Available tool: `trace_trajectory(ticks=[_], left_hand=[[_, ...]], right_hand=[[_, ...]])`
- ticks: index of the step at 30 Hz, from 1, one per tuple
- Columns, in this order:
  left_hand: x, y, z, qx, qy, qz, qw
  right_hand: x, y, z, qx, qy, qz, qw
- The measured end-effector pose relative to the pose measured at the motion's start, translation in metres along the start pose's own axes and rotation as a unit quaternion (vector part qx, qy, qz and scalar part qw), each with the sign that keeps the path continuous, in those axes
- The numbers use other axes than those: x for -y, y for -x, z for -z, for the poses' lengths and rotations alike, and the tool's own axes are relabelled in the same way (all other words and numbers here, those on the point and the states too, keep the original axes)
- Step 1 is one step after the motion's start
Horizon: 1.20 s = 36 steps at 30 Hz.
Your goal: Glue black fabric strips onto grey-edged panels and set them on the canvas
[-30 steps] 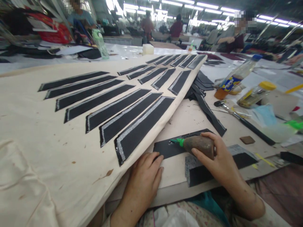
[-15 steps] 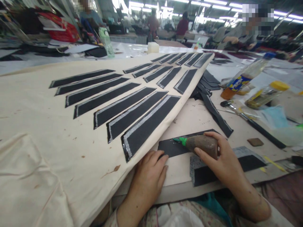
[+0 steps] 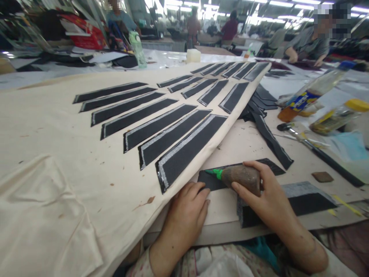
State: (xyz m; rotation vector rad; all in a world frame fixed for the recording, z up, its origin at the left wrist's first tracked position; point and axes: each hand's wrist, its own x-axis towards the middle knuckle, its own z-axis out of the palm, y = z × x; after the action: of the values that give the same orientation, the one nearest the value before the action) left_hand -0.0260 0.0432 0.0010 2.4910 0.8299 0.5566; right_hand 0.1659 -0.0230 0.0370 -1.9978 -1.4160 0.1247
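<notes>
My right hand (image 3: 261,188) is closed around a brown, grimy glue bottle (image 3: 240,179) with a green nozzle (image 3: 213,173). The bottle lies nearly level, and its tip is at the upper left corner of a black strip (image 3: 211,183) flat on the board. A glossy line runs along the strip's far edge. My left hand (image 3: 188,211) rests palm down by the strip's left end, fingers lying on the board and fingertips at its edge. Under my right wrist is a stack of black strips with grey borders (image 3: 309,204).
A cream cloth-covered board (image 3: 115,169) carries rows of black strips (image 3: 191,144). To the right are a soda bottle (image 3: 302,99), a yellow-capped jar (image 3: 336,117), a black-handled brush (image 3: 331,159) and a brown block (image 3: 322,177). Beyond, a person (image 3: 309,44) works at a table.
The glue bottle has moved left along the black strip, its nozzle now at the strip's left end. My left hand stays by the strip. The whole view has shifted slightly.
</notes>
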Motion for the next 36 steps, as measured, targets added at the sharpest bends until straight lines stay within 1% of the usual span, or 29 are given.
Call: trace_trajectory(ticks=[8,15,22,24,26,29,31,33,36], left_hand=[[0.0,0.0,0.0,-0.001,0.009,0.002,1.0],[0.0,0.001,-0.001,0.002,0.019,0.004,1.0],[0.0,0.001,0.0,0.004,0.031,0.011,0.999],[0.0,0.001,0.0,0.004,0.031,0.011,0.999],[0.0,0.001,0.0,0.002,0.03,0.01,1.0],[0.001,0.001,0.0,-0.004,0.027,0.004,1.0],[0.001,0.0,-0.001,-0.006,0.026,0.0,1.0],[0.001,0.0,-0.001,-0.007,0.024,0.001,1.0],[0.001,0.0,-0.002,-0.005,0.024,0.004,1.0]], right_hand=[[0.007,-0.002,-0.005,0.011,-0.005,0.017,1.0],[0.01,0.003,-0.001,0.029,-0.009,0.031,0.999],[0.011,0.004,-0.003,0.03,-0.009,0.036,0.999],[0.006,0.005,0.001,0.027,-0.002,0.024,0.999],[-0.003,0.006,0.008,0.016,0.012,-0.004,1.0],[-0.018,0.009,0.021,-0.011,0.044,-0.056,0.997],[-0.023,0.011,0.026,-0.028,0.061,-0.07,0.995],[-0.021,0.011,0.024,-0.03,0.06,-0.058,0.996],[-0.008,0.011,0.013,-0.009,0.032,-0.01,0.999]])
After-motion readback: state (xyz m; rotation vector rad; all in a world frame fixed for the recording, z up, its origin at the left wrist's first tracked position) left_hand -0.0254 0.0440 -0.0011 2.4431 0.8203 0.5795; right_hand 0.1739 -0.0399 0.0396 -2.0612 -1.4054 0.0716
